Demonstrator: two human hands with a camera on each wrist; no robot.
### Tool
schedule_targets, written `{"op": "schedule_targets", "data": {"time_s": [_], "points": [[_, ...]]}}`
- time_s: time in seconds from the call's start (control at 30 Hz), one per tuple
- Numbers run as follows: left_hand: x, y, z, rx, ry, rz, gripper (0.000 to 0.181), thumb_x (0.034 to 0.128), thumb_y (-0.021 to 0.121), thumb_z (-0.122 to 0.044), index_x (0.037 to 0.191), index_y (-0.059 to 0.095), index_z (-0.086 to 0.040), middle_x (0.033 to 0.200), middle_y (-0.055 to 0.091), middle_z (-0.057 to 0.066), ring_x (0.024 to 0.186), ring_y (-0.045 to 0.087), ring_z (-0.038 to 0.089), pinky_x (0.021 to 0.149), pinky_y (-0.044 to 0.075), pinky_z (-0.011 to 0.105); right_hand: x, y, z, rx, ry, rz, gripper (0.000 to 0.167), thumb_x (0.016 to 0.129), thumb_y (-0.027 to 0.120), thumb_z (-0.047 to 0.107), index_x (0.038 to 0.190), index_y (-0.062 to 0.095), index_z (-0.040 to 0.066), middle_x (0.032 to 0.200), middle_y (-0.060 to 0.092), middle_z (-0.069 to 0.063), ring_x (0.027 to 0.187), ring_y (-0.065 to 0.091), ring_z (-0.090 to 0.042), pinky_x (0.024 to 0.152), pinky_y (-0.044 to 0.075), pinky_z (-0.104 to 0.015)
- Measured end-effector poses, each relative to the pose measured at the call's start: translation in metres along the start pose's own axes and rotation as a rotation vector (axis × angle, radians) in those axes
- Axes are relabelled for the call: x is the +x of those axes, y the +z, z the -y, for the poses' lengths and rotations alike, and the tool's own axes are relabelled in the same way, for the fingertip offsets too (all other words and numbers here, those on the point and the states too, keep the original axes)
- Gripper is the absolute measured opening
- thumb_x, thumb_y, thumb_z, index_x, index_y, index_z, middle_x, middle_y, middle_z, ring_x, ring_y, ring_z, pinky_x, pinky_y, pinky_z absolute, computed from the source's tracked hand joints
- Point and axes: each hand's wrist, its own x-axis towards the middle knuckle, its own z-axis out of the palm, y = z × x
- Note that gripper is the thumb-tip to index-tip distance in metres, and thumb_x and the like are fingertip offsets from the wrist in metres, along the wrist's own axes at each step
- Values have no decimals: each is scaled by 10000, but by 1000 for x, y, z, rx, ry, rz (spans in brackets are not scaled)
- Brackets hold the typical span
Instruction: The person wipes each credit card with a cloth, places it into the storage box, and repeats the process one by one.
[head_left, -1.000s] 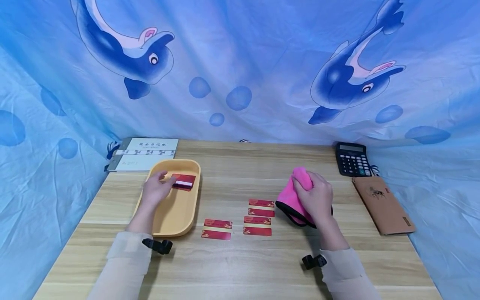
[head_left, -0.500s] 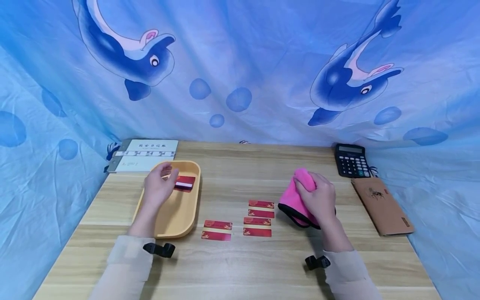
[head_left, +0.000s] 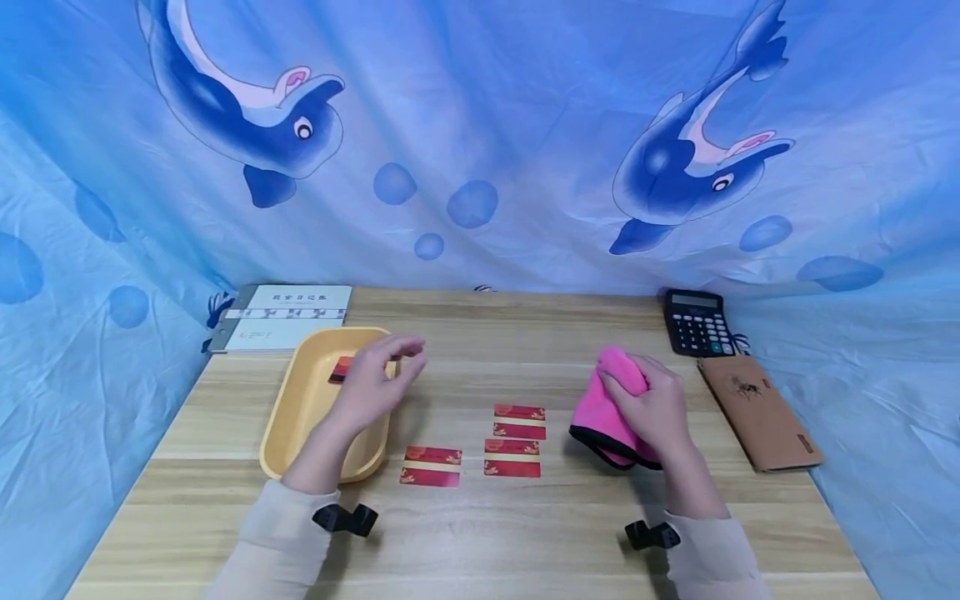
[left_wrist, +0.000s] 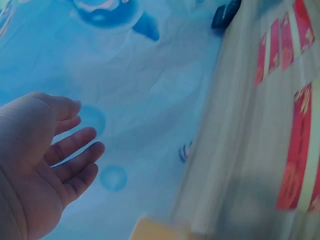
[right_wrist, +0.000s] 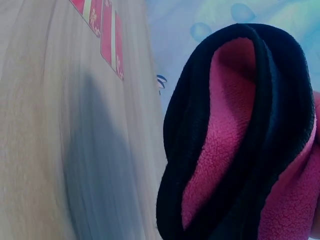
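My left hand (head_left: 369, 385) hovers over the right rim of the yellow tray (head_left: 276, 417), fingers relaxed and holding nothing; the left wrist view shows its bare palm (left_wrist: 30, 185). Inside the tray a red card (head_left: 340, 369) lies partly hidden behind that hand. At the right, my right hand (head_left: 660, 408) grips a bunched pink cloth (head_left: 600, 410) with black edging, held above the table. The cloth's folded edge (right_wrist: 220, 145) fills much of the right wrist view. Between the hands, three red cards (head_left: 431, 477) (head_left: 512, 468) (head_left: 519, 412) lie flat on the table.
A ledger book (head_left: 288, 332) lies at the back left, behind the tray. A black calculator (head_left: 699, 325) and a brown wallet (head_left: 761, 414) lie at the right. A blue curtain (head_left: 525, 125) with dolphins hangs behind the wooden table (head_left: 480, 542).
My left hand has moved right, from over the card in the tray to the tray's right rim. My right hand has shifted slightly right and nearer with the cloth.
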Motion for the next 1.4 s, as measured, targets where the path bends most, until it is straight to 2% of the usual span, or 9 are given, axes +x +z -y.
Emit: {"op": "schedule_targets", "data": {"time_s": [0.1, 0.2, 0.47, 0.67, 0.83, 0.97, 1.1, 1.3, 1.4], "points": [[0, 14, -8, 18, -6, 73, 301, 974, 699, -200, 1245, 685, -72, 1180, 690, 77, 1087, 635, 246, 947, 542, 482, -2, -3, -1, -2, 4, 10, 284, 833, 842, 184, 1077, 767, 58, 988, 745, -89, 810, 640, -175, 692, 439, -78], [-1, 29, -14, 27, -9, 118, 292, 970, 707, -214, 1231, 695, -86, 1175, 695, 56, 1111, 637, 231, 978, 536, 463, -3, -5, -3, -3, -1, 5, 277, 833, 840, 173, 1071, 768, 51, 978, 746, -95, 799, 636, -176, 689, 439, -82], [-4, 68, -25, -25, 13, 232, 285, 954, 730, -195, 1225, 700, -112, 1191, 702, 59, 1122, 654, 201, 969, 550, 399, -6, -5, -7, -3, -9, -9, 246, 811, 850, 124, 1025, 770, 32, 911, 744, -85, 749, 607, -170, 657, 430, -107], [-8, 97, -22, -63, -8, 289, 290, 950, 728, -161, 1226, 697, -76, 1192, 694, 88, 1093, 649, 216, 964, 542, 426, -8, -3, -8, -4, -22, -18, 253, 806, 853, 124, 1032, 774, 41, 927, 751, -87, 763, 629, -180, 674, 438, -92], [-14, 126, -13, -27, -32, 334, 293, 954, 718, -174, 1221, 701, -55, 1183, 683, 60, 1119, 624, 208, 988, 519, 414, -9, -2, -11, -1, -47, -36, 249, 787, 862, 112, 1014, 782, 47, 912, 755, -87, 768, 644, -177, 682, 445, -106], [-18, 142, -7, 21, -33, 324, 266, 948, 726, -191, 1189, 718, -81, 1174, 672, 46, 1118, 615, 211, 987, 511, 407, -10, -2, -13, 2, -49, -29, 251, 782, 867, 109, 1009, 782, 44, 901, 753, -76, 753, 632, -158, 666, 443, -107], [-18, 151, -2, 52, -32, 287, 276, 927, 759, -238, 1172, 727, -115, 1188, 671, 36, 1151, 599, 226, 1020, 484, 418, -11, -3, -14, 4, -30, -17, 254, 792, 863, 120, 1021, 781, 50, 913, 752, -73, 765, 626, -156, 673, 438, -104], [-17, 157, 4, 120, 0, 269, 312, 879, 812, -267, 1155, 741, -140, 1190, 695, 18, 1179, 589, 239, 1057, 453, 415, -12, -3, -15, -6, -18, -5, 249, 806, 852, 134, 1028, 778, 50, 914, 747, -90, 775, 629, -183, 678, 446, -123], [-16, 157, 5, 143, -11, 244, 261, 883, 807, -222, 1126, 753, -144, 1161, 713, 14, 1144, 607, 239, 1029, 473, 416, -12, -4, -16, -12, -9, 3, 257, 814, 848, 148, 1041, 776, 50, 928, 748, -96, 786, 633, -196, 683, 446, -125]]}}
